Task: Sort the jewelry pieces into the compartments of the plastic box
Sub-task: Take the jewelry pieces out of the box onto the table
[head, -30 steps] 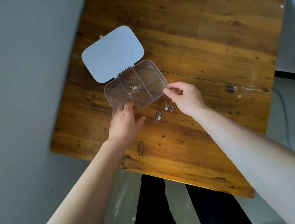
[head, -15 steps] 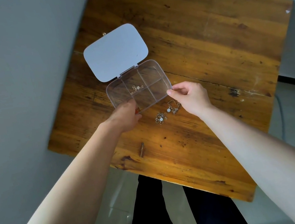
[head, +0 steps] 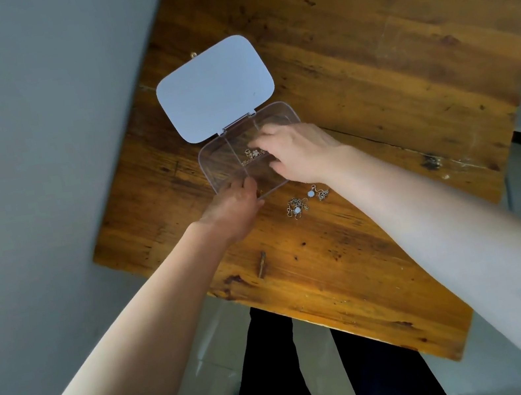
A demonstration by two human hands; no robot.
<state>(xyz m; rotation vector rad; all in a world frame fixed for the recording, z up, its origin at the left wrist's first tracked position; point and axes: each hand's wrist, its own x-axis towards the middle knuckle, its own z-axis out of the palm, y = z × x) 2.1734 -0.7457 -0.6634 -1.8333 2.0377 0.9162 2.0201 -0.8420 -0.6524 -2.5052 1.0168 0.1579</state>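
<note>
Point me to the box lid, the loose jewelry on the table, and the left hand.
box lid (head: pixel 215 88), head view, centre of the open white panel.
loose jewelry (head: pixel 296 207), head view, on the tangled cluster beside the box.
left hand (head: pixel 232 208), head view, back of the hand.

A worn wooden table (head: pixel 374 100), scratched and dark-stained, is being shown filling the centre and upper right of the frame. A plain grey wall (head: pixel 35 150) is being seen along the left, and pale floor tiles (head: pixel 221 340) are being lit softly below the table's near edge.
</note>
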